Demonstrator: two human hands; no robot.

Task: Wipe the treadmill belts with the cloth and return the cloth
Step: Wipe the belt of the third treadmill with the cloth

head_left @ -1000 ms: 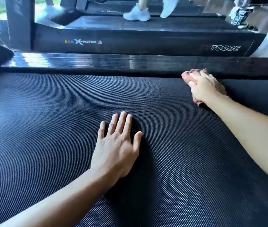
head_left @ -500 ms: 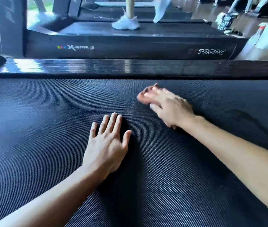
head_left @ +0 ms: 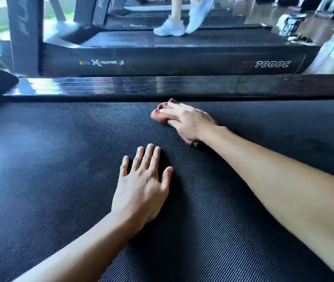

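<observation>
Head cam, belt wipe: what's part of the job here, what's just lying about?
Job: cloth, right hand holding it, left hand flat on the treadmill belt.
Lying about: neighbouring treadmill, white shoes on it, bags on the floor beyond.

The treadmill belt (head_left: 60,180) is black, with a fine diagonal ribbed weave that catches a bluish-grey sheen, and the cloth (head_left: 155,116) on it is a dull reddish brown. The side rail (head_left: 121,86) is glossy black with lengthwise grooves. The neighbouring treadmill (head_left: 182,62) is black with white lettering and small coloured squares, and the shoes (head_left: 169,29) on it are white
</observation>
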